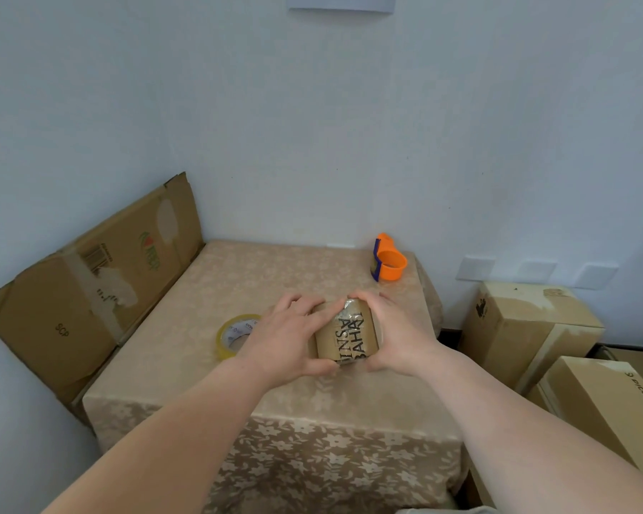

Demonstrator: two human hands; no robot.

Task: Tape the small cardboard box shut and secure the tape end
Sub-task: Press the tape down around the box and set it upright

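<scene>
A flattened brown cardboard sheet [90, 287] leans left of the table. A yellow-cored clear tape roll [234, 336] lies beside the left hand [286, 337]. Both hands, left and right hand [394, 333], clasp the small brown printed cardboard box [348, 337] mid-table on the beige floral tablecloth [275, 276]. An orange tape dispenser [388, 263] sits behind.

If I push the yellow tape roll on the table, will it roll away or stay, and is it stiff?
The tape roll lies flat on its side on the tablecloth, so a push would probably slide it rather than roll it. The cloth may add some drag. Its ring shape looks rigid, so it likely keeps its form when lifted.
</scene>
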